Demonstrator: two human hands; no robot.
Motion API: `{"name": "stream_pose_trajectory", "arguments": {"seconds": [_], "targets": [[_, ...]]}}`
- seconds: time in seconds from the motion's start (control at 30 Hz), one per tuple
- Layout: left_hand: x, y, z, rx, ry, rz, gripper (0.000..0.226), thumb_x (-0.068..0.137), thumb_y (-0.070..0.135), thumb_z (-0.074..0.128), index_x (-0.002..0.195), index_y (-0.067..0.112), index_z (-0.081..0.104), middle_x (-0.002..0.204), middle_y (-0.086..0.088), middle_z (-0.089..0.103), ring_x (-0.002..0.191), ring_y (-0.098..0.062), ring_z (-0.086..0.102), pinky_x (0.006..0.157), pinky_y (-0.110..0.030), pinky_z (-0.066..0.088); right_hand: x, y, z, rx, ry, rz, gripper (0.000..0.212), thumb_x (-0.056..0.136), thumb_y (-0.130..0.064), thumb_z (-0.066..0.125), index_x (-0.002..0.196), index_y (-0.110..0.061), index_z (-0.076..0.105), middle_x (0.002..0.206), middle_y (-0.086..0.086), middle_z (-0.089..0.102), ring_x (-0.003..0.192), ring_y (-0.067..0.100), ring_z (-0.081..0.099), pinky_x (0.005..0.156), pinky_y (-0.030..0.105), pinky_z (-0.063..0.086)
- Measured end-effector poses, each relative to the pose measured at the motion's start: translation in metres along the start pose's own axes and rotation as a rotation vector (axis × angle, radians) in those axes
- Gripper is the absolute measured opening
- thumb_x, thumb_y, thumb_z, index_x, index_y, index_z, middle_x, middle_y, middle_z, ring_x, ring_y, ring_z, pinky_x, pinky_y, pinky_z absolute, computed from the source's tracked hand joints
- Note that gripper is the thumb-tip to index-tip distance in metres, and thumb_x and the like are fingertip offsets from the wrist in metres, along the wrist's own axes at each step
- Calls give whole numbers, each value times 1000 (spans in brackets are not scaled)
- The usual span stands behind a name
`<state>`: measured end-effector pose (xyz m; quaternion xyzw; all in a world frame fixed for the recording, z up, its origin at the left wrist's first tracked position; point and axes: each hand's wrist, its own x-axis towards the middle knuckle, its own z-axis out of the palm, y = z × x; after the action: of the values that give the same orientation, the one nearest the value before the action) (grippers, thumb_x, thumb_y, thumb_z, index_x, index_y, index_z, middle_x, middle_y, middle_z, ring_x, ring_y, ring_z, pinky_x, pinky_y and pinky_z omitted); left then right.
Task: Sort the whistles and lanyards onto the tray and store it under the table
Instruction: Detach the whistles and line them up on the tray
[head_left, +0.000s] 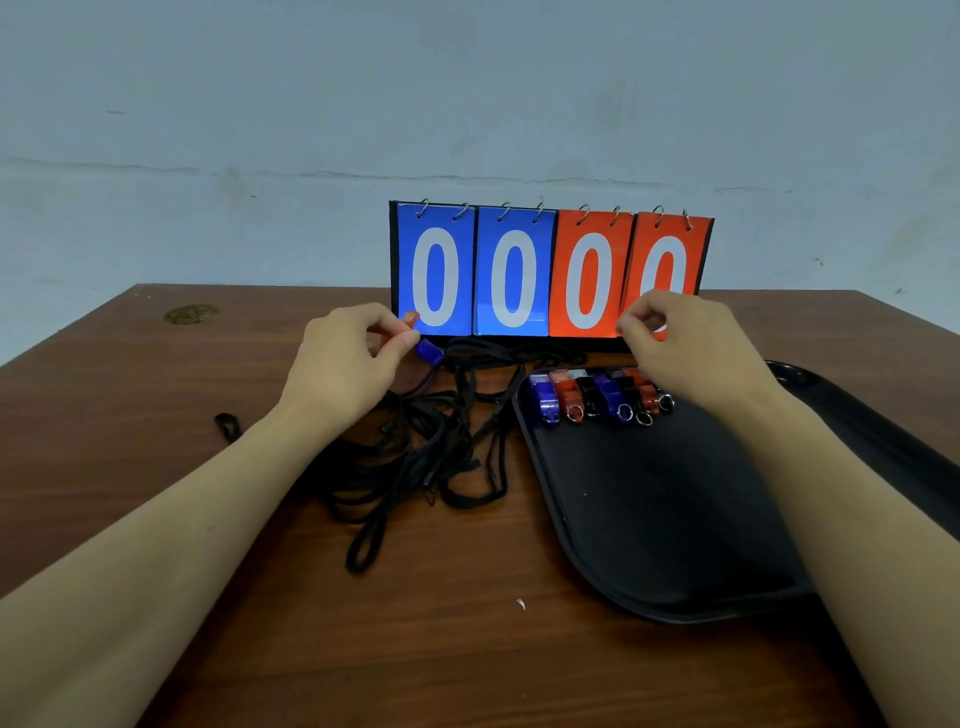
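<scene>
Cut off by the right picture edge: the black tray (649, 519) at the counter's (467, 649) right edge. Partly hidden behind the right hand (685, 348): the far-right whistles (597, 397) and the scoreboard's (550, 270) lower right corner. Barely showing inside the left hand's (353, 364) grip: something orange (411, 318), too covered to identify. Unclear what the right fingers pinch.

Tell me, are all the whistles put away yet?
Not quite. A row of whistles already sits on the tray. The left hand pinches a red whistle, with a blue whistle just below it. The black lanyards still lie tangled on the table, and the tray isn't stored underneath yet.
</scene>
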<state>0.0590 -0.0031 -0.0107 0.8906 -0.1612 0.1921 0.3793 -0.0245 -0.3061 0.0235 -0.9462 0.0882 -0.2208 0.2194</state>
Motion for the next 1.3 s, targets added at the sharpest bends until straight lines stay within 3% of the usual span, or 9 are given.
{"name": "stream_pose_trajectory", "arguments": {"seconds": [0.13, 0.3, 0.47, 0.6, 0.8, 0.97, 1.13, 1.23, 1.3], "targets": [[-4, 14, -1, -111, -34, 70, 8, 95, 32, 71, 90, 25, 73, 89, 21, 73, 81, 5, 70, 78, -21, 51, -6, -14, -3, 103, -57, -55, 16, 103, -36, 54, 111, -27, 64, 98, -11, 69, 87, 8, 66, 80, 29, 56], [-9, 34, -2, -369, -12, 47, 10, 96, 31, 71, 91, 24, 74, 96, 9, 79, 88, -24, 76, 87, -47, 62, -25, -49, 0, 365, -296, -132, 18, 104, -39, 52, 114, -28, 63, 84, -6, 78, 60, 5, 68, 58, 16, 51], [-17, 57, -1, -696, -25, -13, 8, 95, 24, 74, 94, 17, 77, 101, 3, 79, 86, -12, 76, 92, -44, 61, -36, -67, 6, 682, -526, -8, 32, 108, -37, 44, 130, -21, 60, 93, 3, 79, 63, 11, 66, 56, 21, 50], [-25, 71, -2, -759, -58, 50, 5, 96, 22, 73, 95, 17, 76, 108, 3, 80, 100, -16, 76, 97, -52, 58, -39, -72, 3, 1002, -691, 151, 41, 108, -43, 40, 133, -17, 58, 106, 14, 78, 70, 14, 66, 62, 24, 51], [-33, 81, -1, -724, -26, 173, 4, 94, 22, 74, 92, 25, 77, 107, 3, 79, 98, -20, 76, 93, -52, 59, -46, -78, 3, 1181, -810, 187, 40, 107, -42, 42, 134, -17, 56, 113, 17, 76, 89, 22, 77, 66, 22, 60], [-36, 79, 1, -649, -48, 216, 6, 94, 21, 75, 94, 26, 77, 102, 8, 79, 103, -12, 74, 94, -35, 59, -43, -78, 2, 1302, -778, 292, 41, 107, -38, 44, 133, -10, 59, 116, 19, 75, 104, 30, 75, 76, 27, 64], [-37, 78, 1, -620, -81, 238, 2, 93, 20, 76, 94, 21, 77, 97, 11, 79, 101, -6, 73, 80, -20, 59, -37, -70, 0, 1203, -620, 333, 40, 104, -39, 54, 128, -9, 63, 109, 16, 78, 98, 24, 77, 76, 25, 63], [-37, 76, 0, -569, -85, 226, 3, 94, 22, 74, 96, 20, 76, 98, 14, 78, 102, -2, 72, 85, -18, 56, -30, -64, -5, 1145, -466, 381, 44, 99, -46, 60, 121, -9, 63, 101, 14, 79, 91, 23, 78, 72, 27, 63], [-36, 70, 2, -531, -119, 196, 3, 95, 23, 73, 98, 23, 75, 105, 13, 78, 101, -9, 73, 89, -31, 60, -23, -55, -14, 1107, -342, 405, 40, 98, -44, 62, 116, -9, 66, 98, 13, 80, 83, 20, 78, 69, 26, 62]]}}
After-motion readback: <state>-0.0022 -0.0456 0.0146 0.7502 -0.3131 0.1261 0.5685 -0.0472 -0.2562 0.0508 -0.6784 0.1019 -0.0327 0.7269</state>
